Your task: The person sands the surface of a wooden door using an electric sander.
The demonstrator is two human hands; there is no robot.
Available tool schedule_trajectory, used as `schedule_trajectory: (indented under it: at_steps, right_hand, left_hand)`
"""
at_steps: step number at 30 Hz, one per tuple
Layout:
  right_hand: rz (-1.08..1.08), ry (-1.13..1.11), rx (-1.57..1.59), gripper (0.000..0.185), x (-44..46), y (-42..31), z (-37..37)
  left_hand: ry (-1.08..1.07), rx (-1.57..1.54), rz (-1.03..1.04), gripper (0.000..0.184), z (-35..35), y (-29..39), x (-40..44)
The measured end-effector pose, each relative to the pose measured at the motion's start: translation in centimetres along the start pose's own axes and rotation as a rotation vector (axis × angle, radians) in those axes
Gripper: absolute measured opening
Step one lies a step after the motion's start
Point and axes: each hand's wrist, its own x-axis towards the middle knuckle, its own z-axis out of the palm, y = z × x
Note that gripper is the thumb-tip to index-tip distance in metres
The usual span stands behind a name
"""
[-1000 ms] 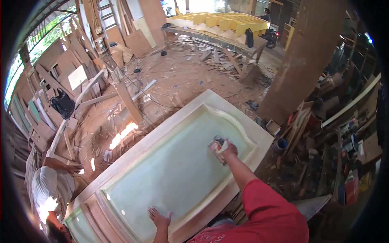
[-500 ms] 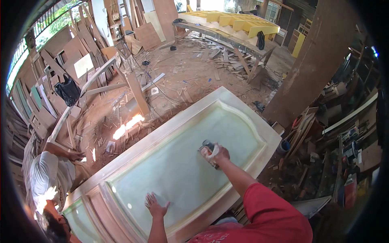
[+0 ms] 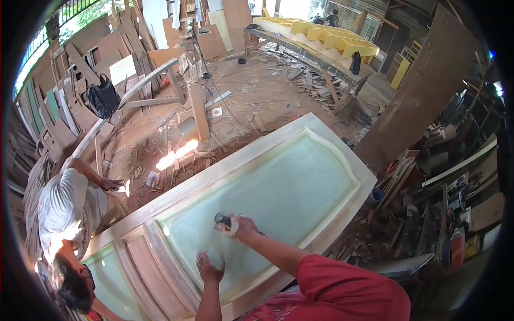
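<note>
A wooden door (image 3: 188,175) lies flat in front of me, with pale greenish recessed panels inside moulded frames. My right hand (image 3: 244,227) is closed around a dark-topped power sander (image 3: 221,218), which sits on the large green panel (image 3: 278,184) left of its middle. My palm and fingers hide much of the tool's body. Just below it, my left hand (image 3: 210,269) rests on the same panel near its lower edge, fingers stretched out and holding nothing.
A co-worker in a light shirt (image 3: 67,200) bends by the door's left end. Beyond stand a wooden post (image 3: 198,112), a black bag (image 3: 103,96) and a bench with a yellow frame (image 3: 321,35). Wood scraps (image 3: 316,85) litter the floor. A brown pillar (image 3: 412,96) rises at right.
My right hand has carried the sander leftward and down across the panel, closer to my left hand. The left hand stays on the panel. The view has shifted slightly.
</note>
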Motion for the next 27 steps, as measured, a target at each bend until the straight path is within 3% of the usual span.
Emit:
schedule_trajectory:
  at_steps: [5,9,14,19,27]
  right_hand:
    - [-0.210,0.005,-0.003,0.078,-1.7,-4.6,5.5]
    - [-0.325,-0.083,-0.070,0.085,-2.3,-5.9,7.7]
    - [-0.400,0.008,-0.094,0.083,-1.9,-3.5,8.8]
    - [-0.177,-0.046,-0.004,0.084,-1.9,0.1,-0.3]
    - [0.115,0.157,0.037,0.078,2.3,13.4,-8.6]
  left_hand:
    - [0.165,0.011,-0.035,0.129,2.2,-2.4,-1.7]
    - [0.225,-0.008,-0.056,0.131,2.7,-2.5,-1.8]
    - [0.200,-0.042,-0.115,0.134,3.6,-1.5,-1.0]
    - [0.104,-0.043,-0.122,0.135,2.8,1.6,1.5]
    - [-0.007,0.042,-0.066,0.136,3.9,11.6,6.2]
